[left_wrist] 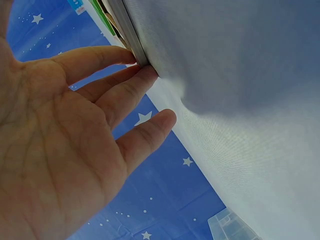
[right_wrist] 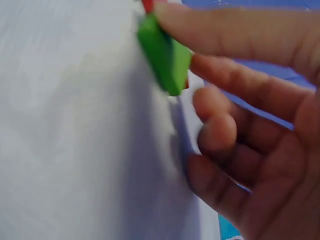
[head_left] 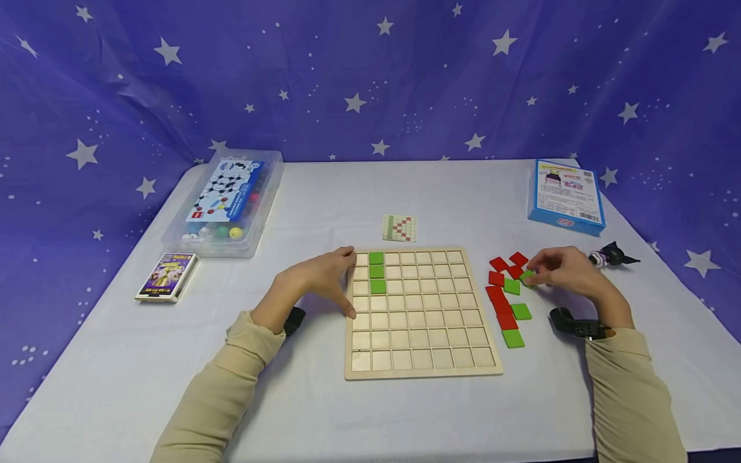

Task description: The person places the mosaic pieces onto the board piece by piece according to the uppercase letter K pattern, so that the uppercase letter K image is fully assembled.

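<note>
A wooden grid board (head_left: 425, 315) lies flat on the table, with several green tiles (head_left: 377, 271) in its second column at the far end. My left hand (head_left: 321, 276) touches the board's left edge; in the left wrist view its extended fingertips meet the board's side (left_wrist: 131, 37). Right of the board, my right hand (head_left: 564, 270) pinches a green square tile (right_wrist: 162, 55) between thumb and fingers. The tile tilts in the right wrist view, slightly blurred. Loose red tiles (head_left: 502, 307) and green tiles (head_left: 512, 339) lie between the board and this hand.
A small pattern card (head_left: 399, 228) lies beyond the board. At the left are a clear plastic case (head_left: 222, 202) and a small card box (head_left: 167, 278). A blue box (head_left: 566, 196) and a black figurine (head_left: 613, 255) lie at the right.
</note>
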A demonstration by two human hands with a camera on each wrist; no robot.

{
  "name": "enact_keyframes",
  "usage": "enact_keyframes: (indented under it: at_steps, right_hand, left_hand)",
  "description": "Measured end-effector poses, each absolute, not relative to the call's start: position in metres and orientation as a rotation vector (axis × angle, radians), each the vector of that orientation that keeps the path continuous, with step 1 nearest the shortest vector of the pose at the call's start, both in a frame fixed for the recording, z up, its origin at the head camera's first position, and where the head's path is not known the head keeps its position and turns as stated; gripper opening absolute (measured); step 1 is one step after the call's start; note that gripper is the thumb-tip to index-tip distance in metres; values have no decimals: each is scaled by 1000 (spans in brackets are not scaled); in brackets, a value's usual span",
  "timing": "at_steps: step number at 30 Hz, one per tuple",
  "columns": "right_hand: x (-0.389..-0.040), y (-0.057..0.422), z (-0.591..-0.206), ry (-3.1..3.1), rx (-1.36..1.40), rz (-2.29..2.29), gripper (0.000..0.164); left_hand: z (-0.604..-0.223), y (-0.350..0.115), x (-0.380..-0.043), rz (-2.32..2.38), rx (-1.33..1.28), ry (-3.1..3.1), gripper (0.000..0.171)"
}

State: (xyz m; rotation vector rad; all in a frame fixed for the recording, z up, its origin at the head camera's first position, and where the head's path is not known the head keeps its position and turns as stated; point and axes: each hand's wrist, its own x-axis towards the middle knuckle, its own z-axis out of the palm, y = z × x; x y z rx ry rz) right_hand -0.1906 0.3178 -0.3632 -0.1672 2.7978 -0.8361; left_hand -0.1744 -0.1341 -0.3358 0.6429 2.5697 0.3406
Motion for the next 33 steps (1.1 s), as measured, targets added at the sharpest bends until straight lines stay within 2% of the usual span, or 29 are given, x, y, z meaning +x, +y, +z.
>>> enact_keyframes:
  at_steps: [7,15,23,28,33]
  right_hand:
    - [-193,323,-363,2838,-32,-781,52]
    - [-196,320,-370,2911,-125,-868,35]
    - [-197,312,-373,2836,-343,-1281,38]
    - [-197,289,-371,2639,-530,-1511,39]
    - [-193,236,-364,2485,-601,-1496,39]
  left_hand:
    - [-336,-135,-176,344,651,2567,114]
    - [-336,-133,-178,337,649,2562,113]
    - [-338,-132,-180,323,643,2561,116]
    - [-336,-133,-179,321,641,2561,116]
    - [-336,-134,-176,343,636,2555,116]
